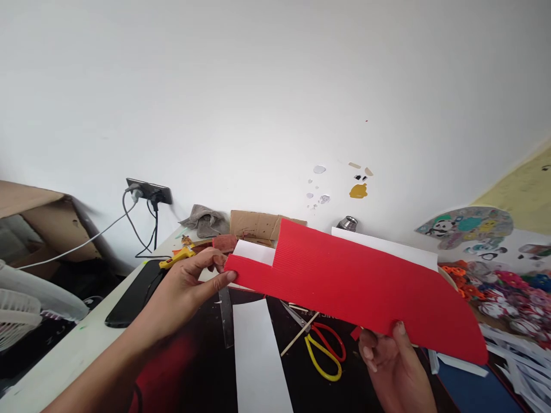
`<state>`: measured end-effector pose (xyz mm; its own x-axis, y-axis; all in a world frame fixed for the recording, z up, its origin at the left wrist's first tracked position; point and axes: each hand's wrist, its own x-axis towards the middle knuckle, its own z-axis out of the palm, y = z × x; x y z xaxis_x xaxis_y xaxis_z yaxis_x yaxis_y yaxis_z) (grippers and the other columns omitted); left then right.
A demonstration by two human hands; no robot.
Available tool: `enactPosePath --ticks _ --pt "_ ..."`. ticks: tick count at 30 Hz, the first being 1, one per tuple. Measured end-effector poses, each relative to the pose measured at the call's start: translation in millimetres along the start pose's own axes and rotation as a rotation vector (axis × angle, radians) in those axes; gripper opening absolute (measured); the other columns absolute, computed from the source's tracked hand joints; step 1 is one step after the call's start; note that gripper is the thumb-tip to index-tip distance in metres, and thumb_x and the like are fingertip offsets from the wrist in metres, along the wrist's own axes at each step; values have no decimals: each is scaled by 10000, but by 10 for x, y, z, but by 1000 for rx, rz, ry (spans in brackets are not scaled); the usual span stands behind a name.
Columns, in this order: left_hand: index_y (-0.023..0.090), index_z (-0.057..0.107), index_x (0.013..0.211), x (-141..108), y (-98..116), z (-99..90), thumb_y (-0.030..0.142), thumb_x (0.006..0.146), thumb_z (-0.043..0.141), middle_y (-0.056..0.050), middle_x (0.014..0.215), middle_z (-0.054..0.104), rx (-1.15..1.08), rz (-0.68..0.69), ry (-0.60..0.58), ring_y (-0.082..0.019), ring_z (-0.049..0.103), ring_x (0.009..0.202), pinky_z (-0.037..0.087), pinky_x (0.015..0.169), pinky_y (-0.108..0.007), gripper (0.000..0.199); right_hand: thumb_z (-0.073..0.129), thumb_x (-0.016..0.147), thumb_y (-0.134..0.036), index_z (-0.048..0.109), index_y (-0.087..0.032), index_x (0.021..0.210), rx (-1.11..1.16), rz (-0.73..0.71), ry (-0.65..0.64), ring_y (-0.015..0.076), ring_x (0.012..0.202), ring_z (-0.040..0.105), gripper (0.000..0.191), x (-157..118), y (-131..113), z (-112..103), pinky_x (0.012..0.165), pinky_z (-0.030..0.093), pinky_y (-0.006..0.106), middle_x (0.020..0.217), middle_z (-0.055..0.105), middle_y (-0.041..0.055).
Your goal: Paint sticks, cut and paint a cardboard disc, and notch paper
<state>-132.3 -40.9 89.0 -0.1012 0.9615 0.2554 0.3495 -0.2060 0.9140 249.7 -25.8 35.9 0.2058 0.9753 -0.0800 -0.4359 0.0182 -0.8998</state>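
A large red sheet of corrugated card [344,275] is held up above the table, slanting down to the right. It has a narrow strip at its left end and a rounded right end. My left hand [193,281] pinches the narrow strip between thumb and fingers. Near the lower right edge my right hand [398,358] grips the card, thumb in front and fingers partly behind. White paper [256,251] shows behind the card's notch. Below lie a white paper strip [258,350], scissors [322,350] with yellow and red handles, and a thin wooden stick [299,334].
A clear ruler [225,315], a black phone-like slab [133,295] and a yellow cutter [177,257] lie at left. Behind are a grey cloth [204,221] and cardboard [256,225]. Colourful crafts [512,292] and white paper strips [516,361] fill the right. Cables hang from a wall socket [148,190].
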Motion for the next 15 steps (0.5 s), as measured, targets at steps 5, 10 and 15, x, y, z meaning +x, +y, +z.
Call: enactPosePath --ticks 5,10,15 --pt "242 662 805 21 42 19 630 939 723 -32 896 755 1 -14 -5 -248 670 891 535 813 -360 415 959 762 -669 765 -303 1047 8 5 0 142 472 542 502 -5 -9 -6 374 433 215 739 703 -13" --pt "247 697 822 42 57 30 627 952 721 -22 894 752 -28 -18 -24 -241 673 891 533 823 -354 402 985 725 -669 779 -292 1049 2 0 -13 144 475 539 538 7 -3 -48 373 432 215 747 714 -2" --pt "298 800 1076 32 -10 3 642 931 770 -54 1199 795 -46 -12 -19 -293 714 1111 565 960 -398 374 932 811 -654 789 -276 1044 -4 -19 -31 143 497 540 467 20 91 -159 397 433 207 713 677 -1"
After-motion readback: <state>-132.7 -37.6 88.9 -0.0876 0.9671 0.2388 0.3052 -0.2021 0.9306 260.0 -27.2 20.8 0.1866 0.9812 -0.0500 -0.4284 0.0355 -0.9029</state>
